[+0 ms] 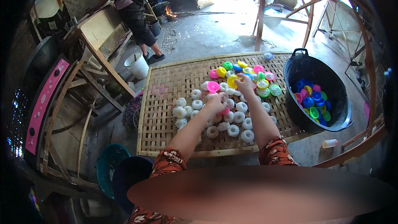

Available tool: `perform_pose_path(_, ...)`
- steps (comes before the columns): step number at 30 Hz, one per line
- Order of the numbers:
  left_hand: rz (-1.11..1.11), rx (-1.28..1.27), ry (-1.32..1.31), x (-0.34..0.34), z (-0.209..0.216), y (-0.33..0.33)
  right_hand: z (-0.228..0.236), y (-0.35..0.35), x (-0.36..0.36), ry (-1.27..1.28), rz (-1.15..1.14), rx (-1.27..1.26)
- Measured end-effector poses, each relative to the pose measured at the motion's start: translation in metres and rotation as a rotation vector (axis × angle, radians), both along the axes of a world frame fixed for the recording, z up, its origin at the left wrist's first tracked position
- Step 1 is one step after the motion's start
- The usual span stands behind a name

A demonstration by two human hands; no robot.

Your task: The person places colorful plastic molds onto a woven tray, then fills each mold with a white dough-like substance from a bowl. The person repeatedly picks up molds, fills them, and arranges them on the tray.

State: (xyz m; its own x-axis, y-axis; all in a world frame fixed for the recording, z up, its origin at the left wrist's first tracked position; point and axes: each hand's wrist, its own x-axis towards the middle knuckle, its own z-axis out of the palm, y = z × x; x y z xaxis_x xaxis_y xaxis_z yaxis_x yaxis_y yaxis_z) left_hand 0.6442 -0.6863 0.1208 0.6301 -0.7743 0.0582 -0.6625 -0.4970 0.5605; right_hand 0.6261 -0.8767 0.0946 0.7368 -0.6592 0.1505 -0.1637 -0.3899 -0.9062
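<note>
My right hand [245, 87] pinches a small yellow plastic cup [231, 81] above the woven bamboo tray [159, 99]. My left hand [216, 104] hangs lower and nearer, its fingers curled; what they hold, if anything, is hidden. Just beyond it is a pink cup [212, 86], and another bit of pink shows beneath it. White ring-shaped pieces, rough like shaped rice or noodles [233, 130], lie in a loose group under and around both hands. Past my right hand sit several coloured cups, some filled with white stuff, such as a green one [275, 90].
A black tub [340, 116] of coloured cups stands at the tray's right. Dark and teal basins [110, 161] are at near left, a pink stove panel [46, 105] further left. Beyond are a white bucket [136, 66], a standing person [132, 12] and a small fire [169, 11].
</note>
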Motion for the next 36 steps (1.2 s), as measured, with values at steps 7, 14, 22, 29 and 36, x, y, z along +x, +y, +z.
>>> perform_pose_path(7,-0.178,-0.011,-0.147,0.003,-0.019,0.027,0.115,-0.034,-0.167,-0.61,-0.558,-0.564)
perform_pose_path(14,0.102,-0.29,-0.028,-0.001,0.003,0.051,0.134,-0.031,-0.193,-0.345,-0.774,-1.095)
perform_pose_path(22,0.255,-0.242,-0.252,0.031,-0.004,0.071,0.027,0.05,0.007,0.119,0.258,-0.671)
perform_pose_path(29,0.356,-0.283,-0.304,0.067,-0.023,0.084,-0.001,0.082,0.065,0.337,0.311,-0.802)
perform_pose_path(36,0.702,-0.819,0.287,0.085,0.001,0.114,0.029,0.067,0.072,-0.208,0.158,-0.514)
